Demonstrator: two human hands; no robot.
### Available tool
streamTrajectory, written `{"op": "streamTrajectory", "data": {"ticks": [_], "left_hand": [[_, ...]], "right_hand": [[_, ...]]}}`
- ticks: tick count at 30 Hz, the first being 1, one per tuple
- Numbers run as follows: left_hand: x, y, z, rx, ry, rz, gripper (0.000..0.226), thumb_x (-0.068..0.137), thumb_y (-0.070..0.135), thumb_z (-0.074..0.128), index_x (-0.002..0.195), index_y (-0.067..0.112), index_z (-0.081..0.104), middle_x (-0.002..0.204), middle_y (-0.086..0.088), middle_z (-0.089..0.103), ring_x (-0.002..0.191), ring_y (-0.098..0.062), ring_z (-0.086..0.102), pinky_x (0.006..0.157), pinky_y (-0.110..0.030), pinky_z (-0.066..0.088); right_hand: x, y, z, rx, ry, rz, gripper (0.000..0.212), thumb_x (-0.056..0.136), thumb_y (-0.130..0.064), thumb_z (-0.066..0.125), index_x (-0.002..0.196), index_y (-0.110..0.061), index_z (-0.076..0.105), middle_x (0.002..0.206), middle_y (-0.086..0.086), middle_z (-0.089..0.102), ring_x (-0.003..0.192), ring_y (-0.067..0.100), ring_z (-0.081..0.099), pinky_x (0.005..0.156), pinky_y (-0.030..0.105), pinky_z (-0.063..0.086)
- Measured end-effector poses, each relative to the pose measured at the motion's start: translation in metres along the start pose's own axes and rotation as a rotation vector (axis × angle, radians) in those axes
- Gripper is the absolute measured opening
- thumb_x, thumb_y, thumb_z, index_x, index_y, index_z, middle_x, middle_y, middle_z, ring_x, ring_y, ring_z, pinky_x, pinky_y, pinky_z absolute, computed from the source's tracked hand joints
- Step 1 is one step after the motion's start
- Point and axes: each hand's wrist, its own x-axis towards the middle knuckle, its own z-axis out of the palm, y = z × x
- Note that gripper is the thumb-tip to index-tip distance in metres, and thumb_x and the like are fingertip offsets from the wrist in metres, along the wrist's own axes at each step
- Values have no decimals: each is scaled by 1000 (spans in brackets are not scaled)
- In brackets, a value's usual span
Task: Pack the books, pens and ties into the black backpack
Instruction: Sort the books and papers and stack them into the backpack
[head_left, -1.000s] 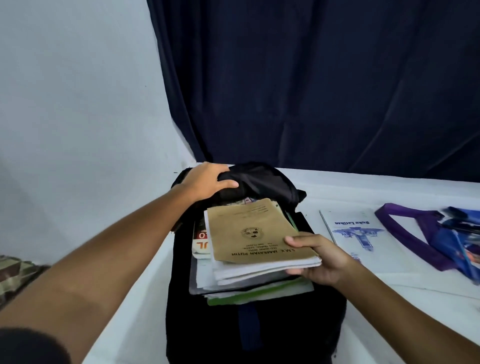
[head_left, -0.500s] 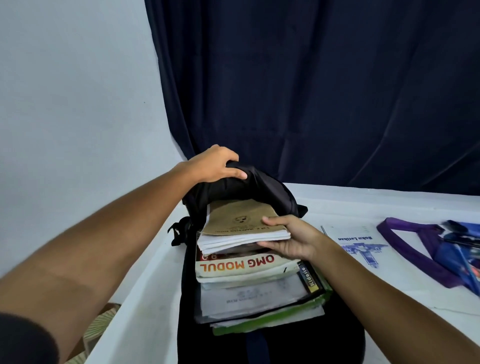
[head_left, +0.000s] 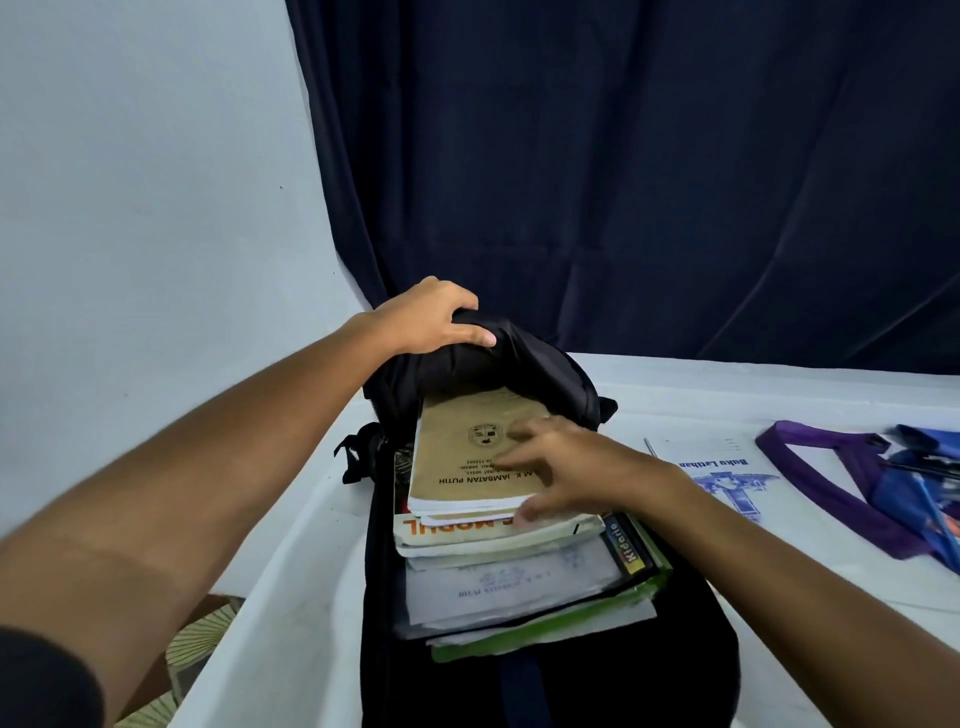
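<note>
Black backpack (head_left: 545, 691) lies flat on the white table (head_left: 291, 571), mouth facing away from the wearer. Stack of books (head_left: 509, 571) sits half inside the opening, stepped: tan exercise book (head_left: 462, 457) on top and furthest in, thick "MODUL" book (head_left: 467, 535) under it, then a clear-covered sheet and a green folder (head_left: 545, 629) protruding most toward the viewer.

Left hand (head_left: 431, 322) grips the upper flap of the bag, fingers curled over the fabric, lifting it. Likely purpose: keep the mouth wide so book corners do not catch.

Right hand (head_left: 566, 467) rests on the tan book, fingers spread and fairly straight on the cover, thumb at the near edge of the stack. Reads as pushing, not clamping. Fingers slightly blurred.

Judgement: books mid-insertion; lower ones not yet seated.

Outside the bag, to the right on the table: a white booklet (head_left: 727, 467) with blue print, lying flat; a purple tie (head_left: 841, 493) beside it; a blue pouch (head_left: 924, 483) with pens at frame edge, overlapping the tie. These remain to pack.

Dark curtain (head_left: 623, 182) behind the table.
</note>
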Motion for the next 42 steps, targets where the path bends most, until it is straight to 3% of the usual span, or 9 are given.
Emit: {"op": "streamTrajectory", "data": {"ticks": [11,19,24,27,30,32,35,38,42], "left_hand": [[-5,2,0,8,-6,8,34,80,60,67,71,32,51,75,1,57,66,-14,52,64,-34,44],[-9,5,2,-11,-13,-17,34,81,56,69,68,33,48,71,3,53,63,-7,44,62,-30,37],[-17,11,7,32,-23,-69,43,73,59,74,76,21,56,76,-7,62,65,-18,53,61,-37,44],[-26,27,15,52,-7,-89,49,64,61,81,93,27,61,92,8,64,83,-11,58,73,-32,49],[-27,66,34,-70,123,-36,55,69,56,80,112,25,63,106,10,61,92,-11,57,81,-30,48],[-19,103,56,-225,188,1,41,77,44,79,108,21,64,101,7,63,83,-12,59,78,-30,50],[2,170,101,-471,105,-45,20,86,24,73,101,16,62,87,3,64,72,-14,60,79,-29,49],[27,232,161,-609,-138,-245,35,90,28,65,122,17,54,108,-6,67,99,-24,64,87,-30,47],[42,265,228,-599,-249,-555,58,89,41,56,137,17,34,137,-14,49,130,-33,40,103,-39,39]], "right_hand": [[33,19,15,-210,44,-110,53,90,-35,64,140,-39,47,154,-8,36,141,20,29,107,35,31],[44,21,10,-78,85,-34,48,87,-31,67,134,-39,55,151,-11,41,135,19,41,106,33,38],[38,19,14,-69,99,8,48,88,-35,65,135,-38,54,146,-4,47,132,20,41,106,35,36],[17,26,13,144,98,-11,39,88,-35,67,126,-30,63,137,-5,56,125,14,49,104,33,42],[-22,50,1,455,217,-4,22,86,-21,71,107,-17,75,105,-7,72,94,3,66,86,21,51],[-52,78,-9,561,299,100,12,87,-7,67,94,-10,77,81,-9,71,72,0,64,67,11,47],[-91,139,-10,670,410,391,24,88,4,53,80,-9,71,75,1,69,63,14,65,55,19,49],[-123,203,6,720,465,677,22,91,2,47,86,-5,67,80,12,65,67,24,60,58,28,47],[-147,250,27,713,436,854,16,93,-5,49,97,-8,64,91,13,57,79,24,52,60,29,46]]}}
